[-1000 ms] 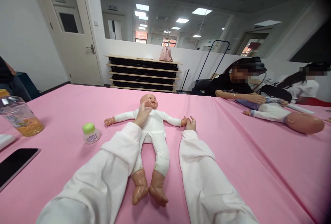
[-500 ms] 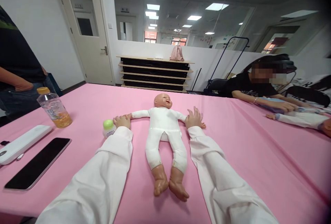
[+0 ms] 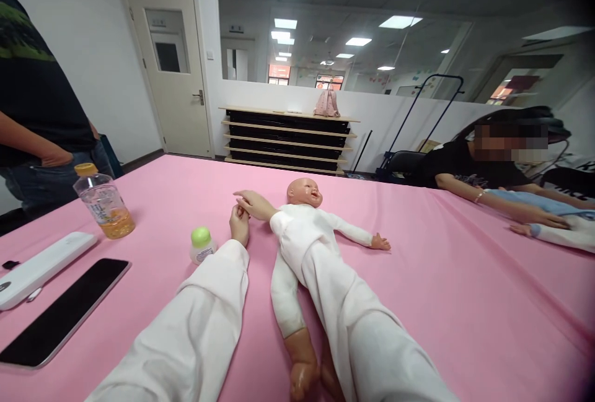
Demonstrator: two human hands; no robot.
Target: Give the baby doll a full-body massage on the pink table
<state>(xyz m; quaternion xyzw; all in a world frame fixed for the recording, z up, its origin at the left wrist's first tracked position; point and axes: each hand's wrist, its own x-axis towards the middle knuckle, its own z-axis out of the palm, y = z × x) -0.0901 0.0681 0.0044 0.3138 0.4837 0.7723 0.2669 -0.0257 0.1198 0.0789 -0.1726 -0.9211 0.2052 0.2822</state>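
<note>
A baby doll in a white cloth body lies on its back on the pink-covered table, head away from me. My left hand is closed at the end of the doll's arm on the left; the doll's hand there is hidden by my fingers. Across the doll's chest reaches my right arm, covering part of its torso and one leg. My right hand is over that same arm, fingers stretched out above my left fingertips. The doll's other arm lies free. Beside my left wrist stands a small jar with a green lid.
To the left are a bottle with an orange cap, a black phone and a white elongated device. One person stands at the left. Another person leans over a second doll at the right. Shelves stand behind the table.
My right hand has left the doll's arm on the right and crossed over its body to my left hand. My left fingers have closed. The view has shifted slightly.
</note>
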